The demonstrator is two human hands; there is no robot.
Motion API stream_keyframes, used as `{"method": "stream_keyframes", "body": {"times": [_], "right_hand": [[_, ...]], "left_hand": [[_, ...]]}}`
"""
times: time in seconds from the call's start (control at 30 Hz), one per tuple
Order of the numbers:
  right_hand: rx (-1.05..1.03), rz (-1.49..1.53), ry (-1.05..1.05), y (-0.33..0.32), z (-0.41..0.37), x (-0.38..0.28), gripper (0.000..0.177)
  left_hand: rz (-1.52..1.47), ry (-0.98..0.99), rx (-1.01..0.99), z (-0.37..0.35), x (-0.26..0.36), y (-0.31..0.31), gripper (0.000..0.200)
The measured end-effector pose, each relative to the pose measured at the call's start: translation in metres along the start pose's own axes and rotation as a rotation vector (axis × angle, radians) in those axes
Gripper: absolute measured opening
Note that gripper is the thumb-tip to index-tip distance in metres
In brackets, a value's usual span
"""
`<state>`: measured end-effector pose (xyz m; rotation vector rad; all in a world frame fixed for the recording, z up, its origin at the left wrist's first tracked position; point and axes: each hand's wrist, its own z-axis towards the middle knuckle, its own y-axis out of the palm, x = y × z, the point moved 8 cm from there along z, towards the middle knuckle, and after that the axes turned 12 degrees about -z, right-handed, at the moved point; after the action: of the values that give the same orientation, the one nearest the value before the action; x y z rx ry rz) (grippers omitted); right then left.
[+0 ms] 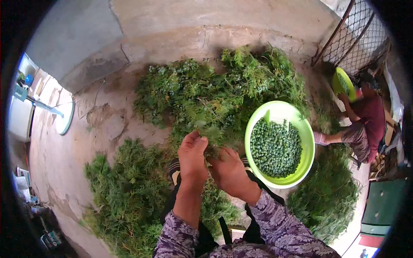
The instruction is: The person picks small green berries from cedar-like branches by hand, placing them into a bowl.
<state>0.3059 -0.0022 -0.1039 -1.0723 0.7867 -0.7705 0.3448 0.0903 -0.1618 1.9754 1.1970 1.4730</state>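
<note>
Green all round: our left hand point(192, 157) is closed on a sprig point(209, 134) at centre frame, while the right hand point(230, 172) curls just beside it, grip hidden, so we cannot tell. Best, we judge, to steady the stem and pluck close by the lime bowl point(308, 142) of berries point(275, 148), centre right. Count: three heaps point(124, 193), two bowls with the second bowl point(343, 84) upper right, and one other person point(372, 116).

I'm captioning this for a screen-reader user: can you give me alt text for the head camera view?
A person's left hand grips a leafy sprig with the right hand close beside it, over heaps of green cuttings on a concrete floor. A lime-green bowl of small green berries sits to the right, another person beyond it.
</note>
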Motion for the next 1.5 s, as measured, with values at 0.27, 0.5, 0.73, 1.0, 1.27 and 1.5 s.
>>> {"method": "stream_keyframes", "body": {"times": [0.27, 0.5, 0.73, 1.0, 1.27, 1.5], "right_hand": [[0.118, 1.050, 0.702, -0.012, -0.018, 0.104, 0.020], [0.273, 0.567, 0.439, -0.046, -0.009, 0.087, 0.030], [0.305, 0.323, 0.326, -0.053, -0.010, 0.083, 0.029], [0.288, 0.209, 0.289, -0.046, -0.009, 0.080, 0.023], [0.241, 0.362, 0.425, -0.029, -0.009, 0.078, 0.021], [0.265, 0.973, 0.818, -0.012, -0.026, 0.147, 0.013]], "left_hand": [[0.063, -0.207, 0.018, -0.006, -0.009, 0.004, 0.015], [0.291, -0.099, -0.088, -0.019, -0.023, 0.036, 0.008], [0.542, 0.039, -0.262, -0.025, -0.034, 0.046, 0.008], [0.685, 0.044, -0.290, -0.027, -0.033, 0.042, 0.011], [0.675, 0.129, -0.304, -0.030, -0.023, 0.047, 0.012], [0.685, 0.038, -0.279, -0.035, -0.009, 0.036, 0.010]]}}
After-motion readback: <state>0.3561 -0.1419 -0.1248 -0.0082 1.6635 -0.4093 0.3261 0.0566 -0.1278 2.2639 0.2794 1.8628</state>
